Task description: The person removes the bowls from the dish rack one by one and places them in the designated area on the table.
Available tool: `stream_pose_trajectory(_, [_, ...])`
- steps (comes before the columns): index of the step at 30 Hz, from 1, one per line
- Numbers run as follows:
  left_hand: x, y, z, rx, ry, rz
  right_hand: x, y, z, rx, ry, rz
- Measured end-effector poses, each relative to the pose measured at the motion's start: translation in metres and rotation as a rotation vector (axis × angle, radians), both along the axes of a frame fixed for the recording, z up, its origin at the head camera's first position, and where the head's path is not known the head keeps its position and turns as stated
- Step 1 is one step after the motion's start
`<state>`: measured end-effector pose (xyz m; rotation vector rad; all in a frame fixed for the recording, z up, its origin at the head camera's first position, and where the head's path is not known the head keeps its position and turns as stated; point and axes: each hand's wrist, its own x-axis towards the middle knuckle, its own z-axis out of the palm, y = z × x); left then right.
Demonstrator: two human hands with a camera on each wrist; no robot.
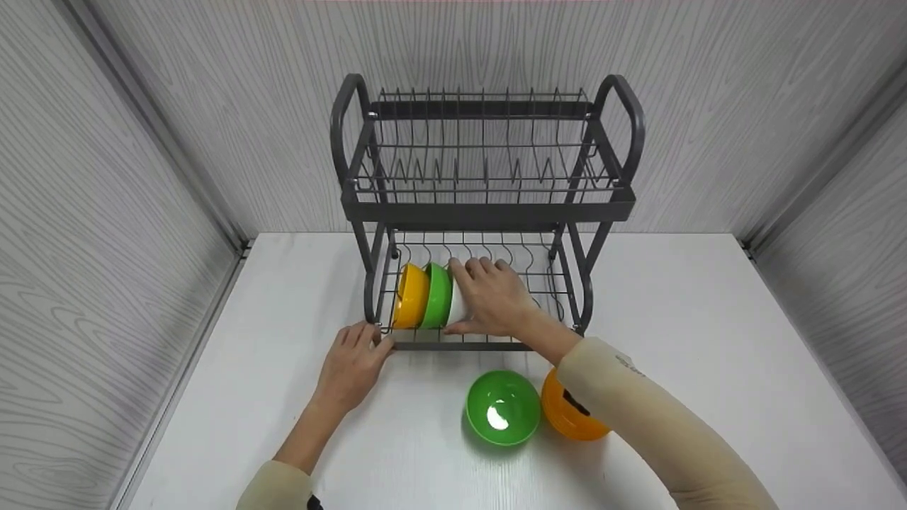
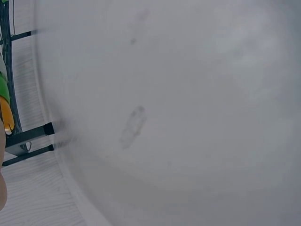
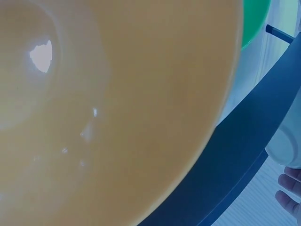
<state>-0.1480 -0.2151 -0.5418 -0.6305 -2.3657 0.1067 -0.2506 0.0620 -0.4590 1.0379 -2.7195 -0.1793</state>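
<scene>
My right hand (image 1: 492,297) reaches into the lower tier of a black two-tier dish rack (image 1: 489,212). It holds a white bowl (image 1: 457,301), mostly hidden behind the hand, beside a green bowl (image 1: 439,297). A yellow-orange bowl (image 1: 409,297) stands on edge left of the green one. In the right wrist view, the white bowl (image 3: 284,146) shows beside fingertips (image 3: 289,188). My left hand (image 1: 351,365) grips the rack's front left corner, thumb along the front bar. In the left wrist view that hand is barely visible at the edge.
In front of the rack, a green bowl (image 1: 503,408) sits upright on the white table (image 1: 397,439). Touching its right side is an orange bowl (image 1: 567,414), partly covered by my right sleeve. Wood-grain panels (image 1: 283,142) enclose the back and sides.
</scene>
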Motion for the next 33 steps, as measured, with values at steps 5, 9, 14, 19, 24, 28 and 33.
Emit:
stream_pose_trajectory(5, [0.000, 0.000, 0.000, 0.000, -0.002, -0.004, -0.001, 0.002, 0.000, 0.001, 0.014, 0.003])
stream_pose_trajectory(9, [0.001, 0.000, -0.001, 0.000, -0.002, -0.004, -0.001, 0.004, 0.001, -0.002, 0.017, 0.005])
stream_pose_trajectory(14, [0.001, 0.000, -0.001, 0.006, -0.003, -0.002, -0.001, 0.006, 0.003, -0.001, 0.025, 0.020])
stream_pose_trajectory(19, [0.001, 0.001, -0.001, 0.012, -0.006, -0.002, 0.000, 0.009, 0.006, 0.014, 0.028, 0.017])
stream_pose_trajectory(24, [0.000, 0.001, 0.000, 0.012, -0.003, -0.003, 0.000, 0.013, 0.010, 0.030, 0.004, 0.000])
stream_pose_trajectory(28, [0.000, 0.001, 0.000, 0.020, 0.000, -0.006, 0.000, 0.018, 0.011, 0.043, 0.017, 0.011])
stream_pose_trajectory(33, [0.000, 0.001, 0.000, 0.027, 0.000, -0.009, 0.001, 0.022, 0.012, 0.034, 0.033, 0.019])
